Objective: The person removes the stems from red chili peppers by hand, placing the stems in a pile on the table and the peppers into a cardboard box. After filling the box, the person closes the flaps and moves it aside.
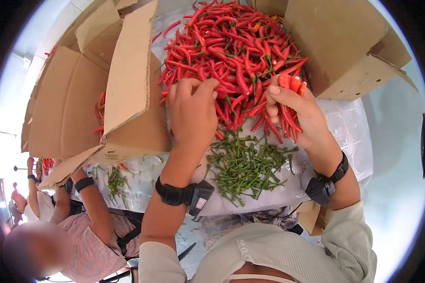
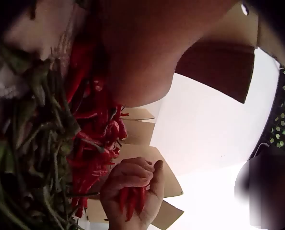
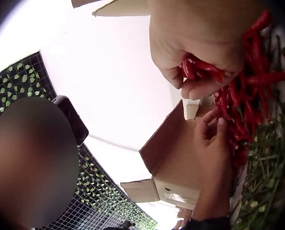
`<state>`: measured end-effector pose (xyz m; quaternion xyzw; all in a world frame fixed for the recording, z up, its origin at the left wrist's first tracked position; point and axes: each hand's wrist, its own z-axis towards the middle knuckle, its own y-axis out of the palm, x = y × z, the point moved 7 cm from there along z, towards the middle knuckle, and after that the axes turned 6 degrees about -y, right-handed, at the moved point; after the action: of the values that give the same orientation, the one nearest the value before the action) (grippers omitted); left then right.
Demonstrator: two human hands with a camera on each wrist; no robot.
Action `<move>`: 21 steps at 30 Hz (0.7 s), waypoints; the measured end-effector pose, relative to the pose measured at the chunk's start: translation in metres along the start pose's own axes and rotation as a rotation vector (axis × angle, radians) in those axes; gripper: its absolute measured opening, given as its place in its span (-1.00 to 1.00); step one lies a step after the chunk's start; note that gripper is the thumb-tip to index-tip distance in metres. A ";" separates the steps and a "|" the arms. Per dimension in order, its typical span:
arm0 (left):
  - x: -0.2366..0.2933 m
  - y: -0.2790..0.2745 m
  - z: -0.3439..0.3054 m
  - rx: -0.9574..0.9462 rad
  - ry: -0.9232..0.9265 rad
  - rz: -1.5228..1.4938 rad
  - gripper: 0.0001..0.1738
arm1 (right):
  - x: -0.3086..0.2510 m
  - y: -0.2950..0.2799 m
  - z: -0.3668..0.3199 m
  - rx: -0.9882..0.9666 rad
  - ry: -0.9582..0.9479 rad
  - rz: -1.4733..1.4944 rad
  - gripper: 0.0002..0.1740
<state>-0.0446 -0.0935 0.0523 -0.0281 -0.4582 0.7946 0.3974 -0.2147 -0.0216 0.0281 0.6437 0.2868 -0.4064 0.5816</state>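
A big heap of red chili peppers (image 1: 231, 52) covers the table's far part. My left hand (image 1: 191, 111) reaches into its near left side, fingers bent and fingertips among the peppers; I cannot tell whether they pinch one. In the right wrist view this left hand (image 3: 213, 143) has its thumb and fingers right at the heap. My right hand (image 1: 304, 111) grips a small bunch of red chilies (image 1: 286, 113) at the heap's right side; their cut-looking ends show above the thumb. The bunch (image 2: 132, 201) also shows inside the curled fingers in the left wrist view.
Green chili stems (image 1: 250, 167) lie piled in front of the heap. An open cardboard box (image 1: 132, 80) stands at left, another cardboard box (image 1: 344, 52) at right. Farther left, another person (image 1: 89, 236) works beside a smaller stem pile (image 1: 115, 181).
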 end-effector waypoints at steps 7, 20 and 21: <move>0.046 -0.039 -0.021 0.179 0.335 -0.235 -0.69 | -0.006 -0.001 0.001 0.018 -0.062 -0.353 -0.71; 0.041 -0.014 -0.016 0.108 0.203 -0.329 -0.60 | -0.009 -0.005 0.005 0.165 -0.099 -0.129 -0.76; 0.041 -0.011 -0.013 0.102 0.179 -0.271 -0.64 | -0.011 -0.008 0.004 0.242 -0.077 -0.108 -0.78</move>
<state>-0.0603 -0.0546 0.0662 -0.0166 -0.3795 0.7504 0.5409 -0.2279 -0.0231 0.0335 0.6767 0.2474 -0.4930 0.4877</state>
